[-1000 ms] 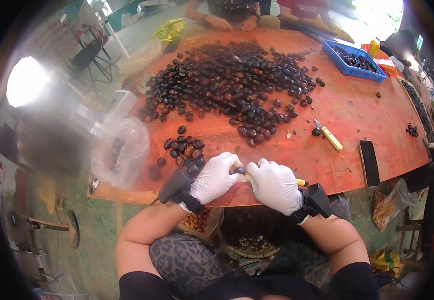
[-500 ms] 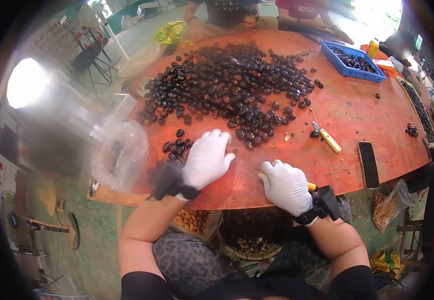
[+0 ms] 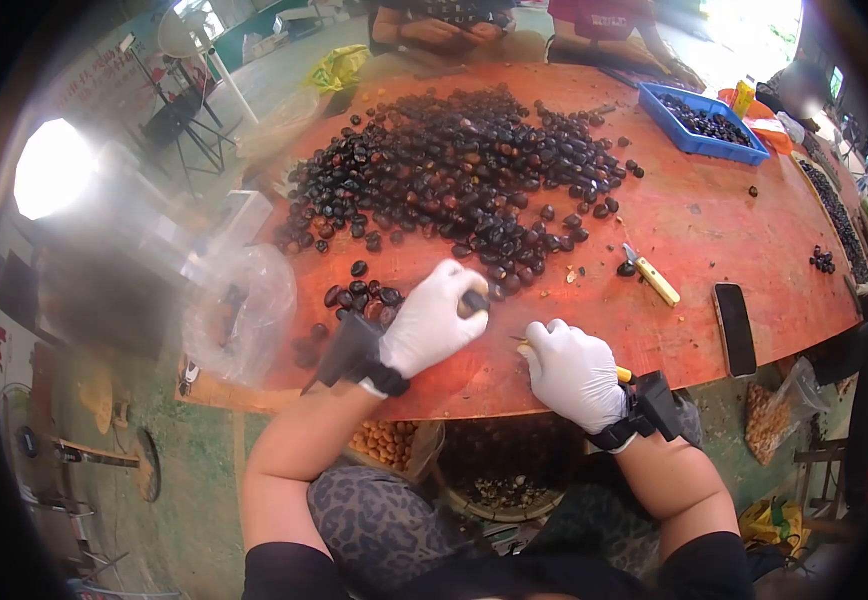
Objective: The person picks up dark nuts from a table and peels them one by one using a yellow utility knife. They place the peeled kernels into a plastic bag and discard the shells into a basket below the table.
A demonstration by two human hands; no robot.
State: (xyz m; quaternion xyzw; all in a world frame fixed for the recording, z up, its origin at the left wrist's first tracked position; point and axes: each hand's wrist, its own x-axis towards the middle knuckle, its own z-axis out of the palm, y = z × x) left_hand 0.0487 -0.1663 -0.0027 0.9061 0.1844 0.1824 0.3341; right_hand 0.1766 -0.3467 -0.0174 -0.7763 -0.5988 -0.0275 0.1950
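My left hand (image 3: 432,325), in a white glove, pinches a dark, shiny nut (image 3: 474,300) between thumb and fingers. Close to its right is my right hand (image 3: 572,372), gloved too and closed around a small knife. The yellow end of that knife's handle (image 3: 624,374) shows by the wrist, and a thin tip points left from the fingers; the rest is hidden. Beyond both hands lies a big heap of dark nuts (image 3: 434,165) on the red table (image 3: 694,260). A smaller group of nuts (image 3: 359,298) sits just left of my left hand.
Right of the heap lie another yellow-handled knife (image 3: 652,276) and a phone (image 3: 736,328). A blue tray (image 3: 702,148) of dark nuts stands farther back. Under the table edge are peeled tan nuts (image 3: 386,440) and a basket (image 3: 504,510). Two people sit opposite.
My left hand has moved slightly right and turned, and a dark nut now shows in its fingers. My right hand has stayed nearly still. The hands of the person opposite have drawn back from the table.
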